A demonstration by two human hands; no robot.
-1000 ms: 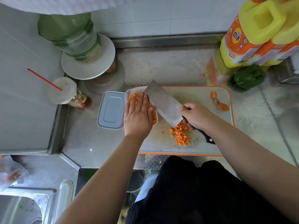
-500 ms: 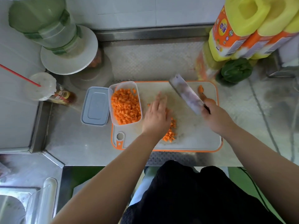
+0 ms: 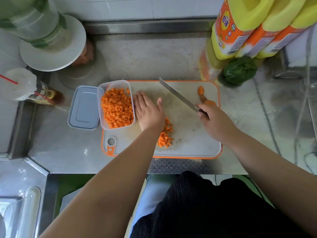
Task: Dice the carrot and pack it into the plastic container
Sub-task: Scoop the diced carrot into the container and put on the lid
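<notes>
Left hand (image 3: 148, 112) beside plastic container (image 3: 116, 104)

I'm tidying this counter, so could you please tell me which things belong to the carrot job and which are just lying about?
In use:
plastic container of diced carrot
container lid
cutting board
knife, in right hand
loose dice by left hand
carrot ends

Lying about:
yellow bottles
green pepper
cup with straw
</notes>
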